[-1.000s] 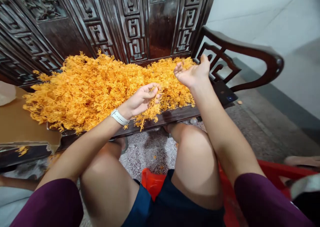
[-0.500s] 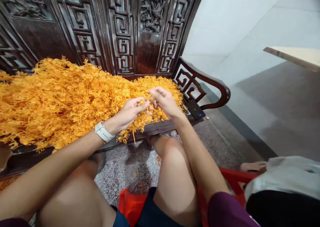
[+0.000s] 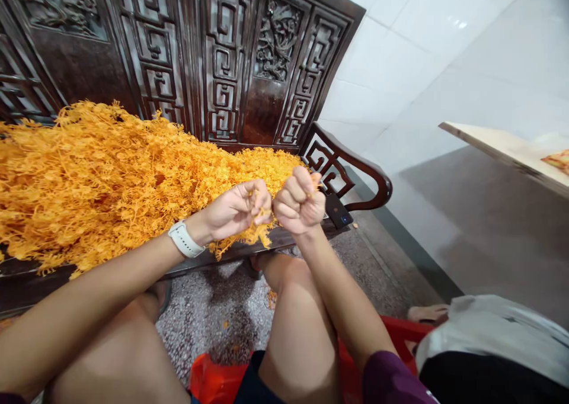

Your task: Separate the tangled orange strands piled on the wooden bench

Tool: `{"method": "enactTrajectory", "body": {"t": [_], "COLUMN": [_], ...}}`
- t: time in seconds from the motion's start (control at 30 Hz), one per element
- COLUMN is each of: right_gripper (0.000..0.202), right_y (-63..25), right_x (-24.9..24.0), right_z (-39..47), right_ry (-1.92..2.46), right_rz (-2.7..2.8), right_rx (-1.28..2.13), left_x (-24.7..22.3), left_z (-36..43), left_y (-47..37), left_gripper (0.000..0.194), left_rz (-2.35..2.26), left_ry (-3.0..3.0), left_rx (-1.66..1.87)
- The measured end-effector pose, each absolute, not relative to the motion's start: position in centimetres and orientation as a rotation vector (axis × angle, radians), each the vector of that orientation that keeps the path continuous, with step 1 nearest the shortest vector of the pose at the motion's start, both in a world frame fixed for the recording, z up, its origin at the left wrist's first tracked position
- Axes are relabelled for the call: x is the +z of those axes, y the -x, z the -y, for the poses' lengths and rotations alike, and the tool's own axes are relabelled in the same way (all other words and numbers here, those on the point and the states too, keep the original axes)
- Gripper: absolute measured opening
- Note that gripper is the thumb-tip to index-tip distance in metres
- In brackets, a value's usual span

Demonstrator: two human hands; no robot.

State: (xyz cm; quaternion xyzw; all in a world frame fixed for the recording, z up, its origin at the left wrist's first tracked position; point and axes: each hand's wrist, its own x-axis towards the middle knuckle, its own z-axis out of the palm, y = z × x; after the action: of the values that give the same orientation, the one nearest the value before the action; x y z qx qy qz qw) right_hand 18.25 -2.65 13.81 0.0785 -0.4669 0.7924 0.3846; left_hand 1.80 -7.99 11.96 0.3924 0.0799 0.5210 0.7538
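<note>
A large heap of orange, branching, plastic-looking sprigs [image 3: 128,185] covers the seat of a carved dark wooden bench. In front of the heap's right end, my left hand [image 3: 240,209] is closed around an orange sprig [image 3: 260,233], whose branched end hangs below the fingers. My right hand [image 3: 299,205] is balled into a fist right beside it, knuckles close to the left fingers. A small orange piece [image 3: 316,183] pokes out of the top of this fist; the rest of it is hidden. A white watch band circles my left wrist.
The bench's curved armrest [image 3: 376,185] rises at the right, with a dark phone [image 3: 338,210] lying on the seat beside it. A wooden board [image 3: 498,143] juts in at the right. Orange scraps [image 3: 226,324] dot the speckled floor. Another person sits at lower right.
My right hand has turned and curled from a loose pinch into a fist, slightly apart from the left. My left fingers have closed tighter on the sprig. The view has shifted a little.
</note>
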Motion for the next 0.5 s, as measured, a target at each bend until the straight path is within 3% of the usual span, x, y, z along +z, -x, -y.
{"method": "enactTrajectory", "body": {"t": [0.13,0.27,0.4,0.5], "right_gripper": [0.037,0.023,0.059,0.038], "right_y": [-18.8,-19.5,-20.3,-20.5], "right_x": [15.4,15.6,14.1,13.0], "right_z": [4.4,3.2,0.1,-0.9], "right_ry": [-0.477,0.097,0.644,0.748], "right_rz": [1.389,1.081,0.47,0.46], "right_rx": [1.987,1.956,1.95,1.987], "left_x": [11.0,10.0,10.1,10.2], "left_z": [7.1,6.2,6.5,6.9], "left_y": [-1.5,-0.8,-0.8,-1.3], "left_gripper": [0.014,0.021,0.027,0.022], "left_rz": [-0.303,-0.547,-0.634,-0.701], "left_ry": [-0.703,-0.62,-0.661,-0.721], "left_rx": [1.357,1.35,1.298,1.314]}}
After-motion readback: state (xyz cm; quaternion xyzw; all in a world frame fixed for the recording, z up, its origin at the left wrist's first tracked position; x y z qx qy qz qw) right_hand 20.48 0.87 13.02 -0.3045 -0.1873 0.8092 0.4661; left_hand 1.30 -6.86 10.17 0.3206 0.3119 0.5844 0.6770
